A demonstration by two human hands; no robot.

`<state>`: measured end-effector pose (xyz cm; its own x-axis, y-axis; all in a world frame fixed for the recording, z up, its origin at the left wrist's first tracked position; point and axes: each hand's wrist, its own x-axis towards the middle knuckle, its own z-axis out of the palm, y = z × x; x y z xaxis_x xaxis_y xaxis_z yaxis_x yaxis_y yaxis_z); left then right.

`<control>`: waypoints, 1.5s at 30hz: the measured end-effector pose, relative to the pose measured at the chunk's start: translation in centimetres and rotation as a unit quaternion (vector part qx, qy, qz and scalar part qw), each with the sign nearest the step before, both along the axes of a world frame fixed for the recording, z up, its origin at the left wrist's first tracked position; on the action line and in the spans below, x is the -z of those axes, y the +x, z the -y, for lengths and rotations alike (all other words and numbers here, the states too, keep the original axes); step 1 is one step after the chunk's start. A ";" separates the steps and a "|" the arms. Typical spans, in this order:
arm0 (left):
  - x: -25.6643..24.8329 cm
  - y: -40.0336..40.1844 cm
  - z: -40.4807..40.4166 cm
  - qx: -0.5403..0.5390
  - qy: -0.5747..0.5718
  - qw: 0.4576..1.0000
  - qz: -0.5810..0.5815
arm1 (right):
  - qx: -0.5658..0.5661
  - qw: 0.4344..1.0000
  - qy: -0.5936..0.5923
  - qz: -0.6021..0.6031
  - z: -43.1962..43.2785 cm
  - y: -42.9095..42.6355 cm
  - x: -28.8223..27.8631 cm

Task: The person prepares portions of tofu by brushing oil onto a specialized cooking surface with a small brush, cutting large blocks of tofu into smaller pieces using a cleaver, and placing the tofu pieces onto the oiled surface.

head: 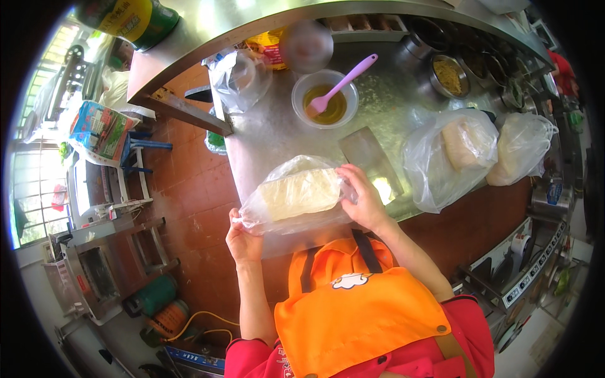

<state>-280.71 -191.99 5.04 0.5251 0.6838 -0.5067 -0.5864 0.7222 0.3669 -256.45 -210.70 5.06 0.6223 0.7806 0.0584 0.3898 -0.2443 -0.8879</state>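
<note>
A pale, blocky stack point(301, 193), perhaps dough wrappers, lies inside a clear plastic bag point(290, 165) at the front edge of a steel worktable point(264, 137). My left hand point(242, 243) pinches the gathered end of the bag at its left corner. At the other end, my right hand point(361, 196) grips the bag's plastic next to the stack. Just beyond my right hand lies a flat metal plate or scraper point(371, 158). Farther back is a plastic tub point(297, 104) of yellowish oil, with a pink silicone brush point(347, 78) resting in it.
Two clear bags with pale contents point(468, 137) point(517, 146) sit on the right. Steel bowls point(450, 78) line the back right. A raised steel shelf point(283, 14) crosses above the table and carries a green jar point(156, 28). Gas cylinders point(153, 293) stand on the floor at left.
</note>
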 end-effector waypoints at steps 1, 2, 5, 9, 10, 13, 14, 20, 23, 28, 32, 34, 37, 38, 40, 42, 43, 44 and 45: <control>0.4 -0.4 0.1 0.018 0.042 0.999 -0.012 | 0.013 1.000 -0.001 -0.010 -0.1 0.1 0.0; 0.8 -0.9 0.1 0.037 0.085 0.995 -0.024 | 0.025 0.999 -0.001 -0.019 -0.3 0.2 0.1; 1.6 -2.8 -0.3 0.139 0.261 0.934 -0.201 | 0.074 0.996 -0.018 -0.045 -1.1 0.7 0.4; -2.0 0.4 1.2 0.213 0.479 0.705 -0.477 | 0.119 0.992 -0.020 -0.040 -2.7 0.9 1.6; -1.6 0.5 1.4 0.205 0.530 0.622 -0.539 | 0.124 0.991 -0.025 -0.036 -3.1 0.9 1.5; -1.1 1.9 1.6 0.122 0.613 0.492 -0.606 | 0.119 0.991 -0.053 -0.027 -3.9 1.5 1.5; -1.1 2.2 1.6 0.142 0.603 0.489 -0.614 | 0.114 0.991 -0.066 -0.024 -4.1 1.7 1.6; -1.4 5.2 -0.9 0.239 0.528 0.503 -0.641 | 0.126 0.989 -0.078 -0.015 -4.3 2.6 3.0; 0.2 5.4 -2.4 0.310 0.468 0.544 -0.623 | 0.133 0.991 -0.026 0.014 -4.1 2.9 4.1; 5.6 2.8 -4.1 0.381 0.446 0.606 -0.537 | 0.093 0.993 -0.029 -0.067 -2.9 3.4 5.7; 2.9 1.0 -2.5 0.348 0.375 0.751 -0.417 | 0.064 0.976 -0.036 -0.206 -0.6 3.3 3.6; 1.2 0.2 -1.4 0.349 0.339 0.796 -0.360 | 0.044 0.971 -0.048 -0.228 -0.1 2.5 1.6; 0.8 0.1 -0.2 0.385 0.411 0.714 -0.416 | 0.042 0.990 -0.066 -0.114 0.7 1.2 2.2; 0.7 0.6 0.5 0.400 0.457 0.630 -0.483 | 0.047 0.995 -0.072 -0.051 0.9 1.0 3.0; 1.7 0.8 1.7 0.388 0.494 0.519 -0.580 | 0.034 0.988 -0.107 0.111 1.0 0.6 4.4; 6.9 -0.3 2.1 0.347 0.543 0.465 -0.607 | 0.016 0.966 -0.158 0.204 0.7 0.1 4.9; 7.9 0.2 2.1 0.328 0.569 0.438 -0.614 | 0.019 0.965 -0.157 0.209 0.7 0.2 5.1; 8.8 0.6 2.1 0.322 0.569 0.430 -0.622 | 0.022 0.964 -0.156 0.215 0.7 0.2 5.4; 9.1 0.7 1.9 0.322 0.578 0.417 -0.622 | 0.020 0.963 -0.154 0.219 0.6 0.2 5.3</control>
<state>-279.97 -193.91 -4.07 0.6112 0.7689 -0.1877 0.7577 -0.5000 0.4193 -256.27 -211.32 -0.19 0.6206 0.7786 0.0928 0.6955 -0.4921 -0.5236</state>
